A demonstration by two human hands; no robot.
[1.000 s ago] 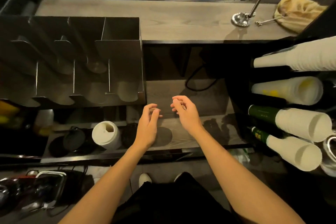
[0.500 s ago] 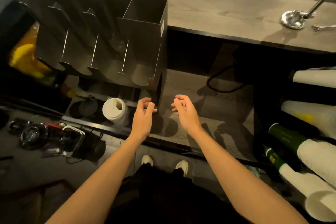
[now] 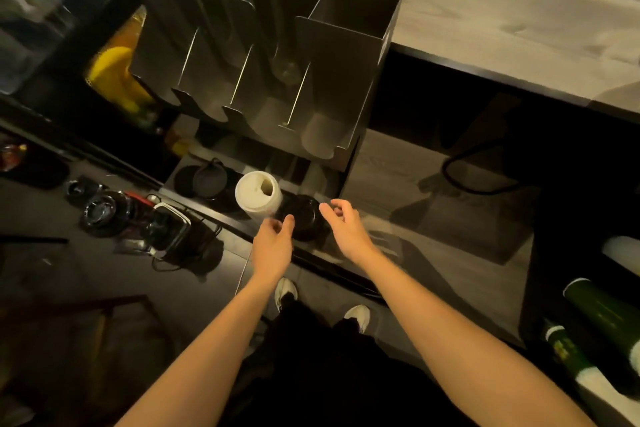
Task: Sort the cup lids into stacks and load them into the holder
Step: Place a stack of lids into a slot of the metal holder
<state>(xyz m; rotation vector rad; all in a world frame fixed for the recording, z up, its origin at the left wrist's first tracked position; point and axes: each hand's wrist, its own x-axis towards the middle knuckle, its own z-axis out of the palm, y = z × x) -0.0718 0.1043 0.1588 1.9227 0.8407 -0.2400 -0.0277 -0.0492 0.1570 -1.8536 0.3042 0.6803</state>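
Flanking the black lids (image 3: 304, 218) at the worktop's (image 3: 398, 184) near edge, the left hand (image 3: 273, 248) and right hand (image 3: 348, 229) hang with fingers loosely spread, gripping nothing. White lids (image 3: 258, 194) stand just beside the black ones, below the holder (image 3: 339, 55).

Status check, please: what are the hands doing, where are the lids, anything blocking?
Left hand, right hand open, empty. Black lid stack between them, white lid stack beside it. Nothing blocking.

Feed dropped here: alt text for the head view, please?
Left hand and right hand, both empty, flank a black lid stack on the low shelf. A white lid stack stands beside it, below the metal holder.
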